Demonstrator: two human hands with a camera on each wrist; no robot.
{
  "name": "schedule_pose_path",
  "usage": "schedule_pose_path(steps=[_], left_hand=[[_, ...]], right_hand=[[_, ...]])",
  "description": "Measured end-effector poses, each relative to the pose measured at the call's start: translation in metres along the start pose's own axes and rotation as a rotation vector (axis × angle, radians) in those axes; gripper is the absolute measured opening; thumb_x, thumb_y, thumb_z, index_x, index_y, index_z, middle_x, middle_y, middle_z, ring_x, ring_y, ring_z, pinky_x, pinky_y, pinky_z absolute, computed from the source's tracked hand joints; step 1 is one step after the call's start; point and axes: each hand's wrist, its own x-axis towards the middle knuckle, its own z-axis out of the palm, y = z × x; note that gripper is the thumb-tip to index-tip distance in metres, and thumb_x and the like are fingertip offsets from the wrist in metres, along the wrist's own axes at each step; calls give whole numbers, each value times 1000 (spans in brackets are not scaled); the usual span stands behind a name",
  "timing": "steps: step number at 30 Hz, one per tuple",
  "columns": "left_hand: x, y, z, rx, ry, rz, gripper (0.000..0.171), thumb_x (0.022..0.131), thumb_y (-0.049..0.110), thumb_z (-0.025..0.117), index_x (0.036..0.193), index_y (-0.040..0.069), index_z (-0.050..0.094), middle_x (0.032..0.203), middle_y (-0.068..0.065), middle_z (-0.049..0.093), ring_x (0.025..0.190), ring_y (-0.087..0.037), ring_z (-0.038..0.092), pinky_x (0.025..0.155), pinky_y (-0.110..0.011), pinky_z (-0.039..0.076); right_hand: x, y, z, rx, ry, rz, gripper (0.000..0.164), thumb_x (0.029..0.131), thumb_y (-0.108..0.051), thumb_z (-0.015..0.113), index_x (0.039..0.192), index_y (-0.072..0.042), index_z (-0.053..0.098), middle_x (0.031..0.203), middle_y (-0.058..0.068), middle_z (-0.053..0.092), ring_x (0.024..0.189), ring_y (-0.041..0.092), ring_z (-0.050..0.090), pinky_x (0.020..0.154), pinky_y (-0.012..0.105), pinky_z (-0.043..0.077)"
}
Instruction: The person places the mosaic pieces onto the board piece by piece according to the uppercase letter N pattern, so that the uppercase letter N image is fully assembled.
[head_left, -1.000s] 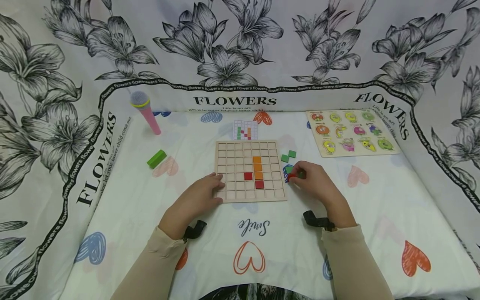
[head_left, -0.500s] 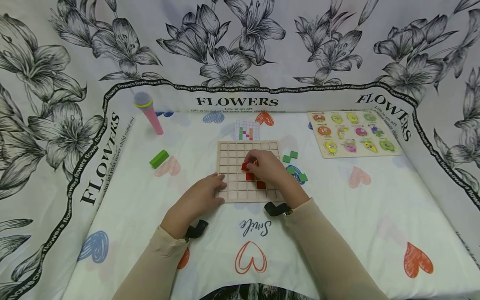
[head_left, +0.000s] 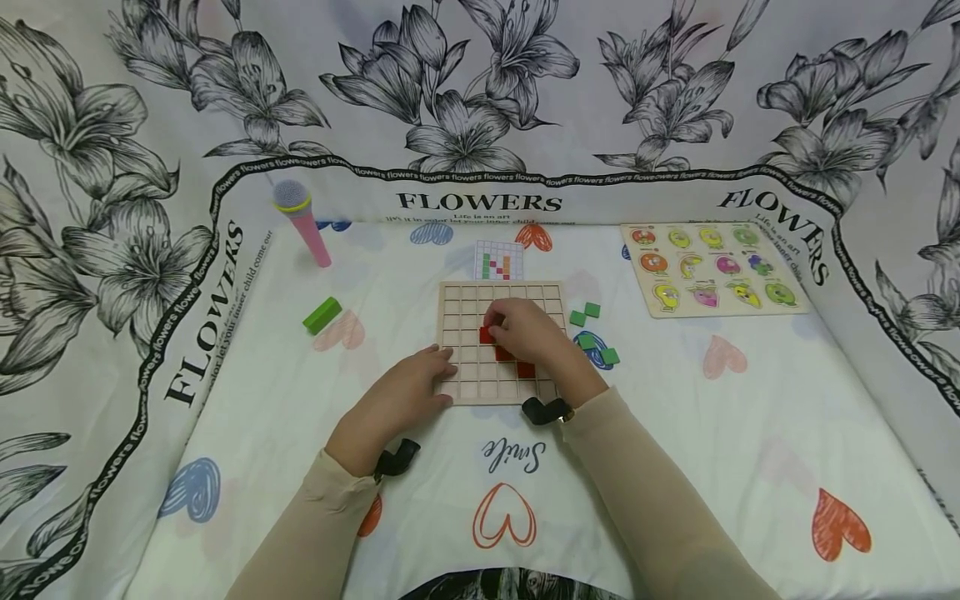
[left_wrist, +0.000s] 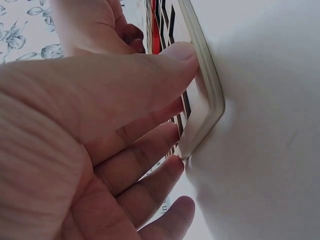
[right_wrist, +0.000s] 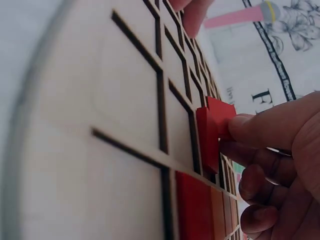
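Note:
A wooden grid board (head_left: 468, 389) lies on the cloth in front of the person. My right hand (head_left: 531, 332) is over its middle, pinching a red square tile (right_wrist: 221, 117) between thumb and finger, tilted above the grid. Diagonally below it, two more red tiles (head_left: 527, 370) sit in grid squares. The right hand hides the orange tiles (right_wrist: 218, 210) from the head camera; the right wrist view shows them in a row. My left hand (head_left: 393, 390) rests at the board's left edge, thumb (left_wrist: 181, 52) on the near corner and fingers loosely extended along the side.
Several loose green tiles (head_left: 587, 342) lie right of the board. Behind it is a small pattern card (head_left: 498, 260). A green block (head_left: 322, 316) and a pink toy microphone (head_left: 310, 227) stand left; a fruit picture board (head_left: 716, 271) lies back right.
My right hand has carried the red tile from beside the loose green tiles leftward onto the board, shifting only slightly in the last half second. The left hand stays at the board's edge.

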Motion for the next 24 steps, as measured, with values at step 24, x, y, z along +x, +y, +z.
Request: schedule_pose_path(steps=[24], left_hand=[[1, 2, 0, 9, -4, -10, 50, 97, 10, 82, 144, 0, 68, 170, -15, 48, 164, -35, 37, 131, -55, 37]], right_hand=[[-22, 11, 1, -98, 64, -85, 35, 105, -23, 71, 138, -11, 72, 128, 5, 65, 110, 23, 62, 107, 43, 58]])
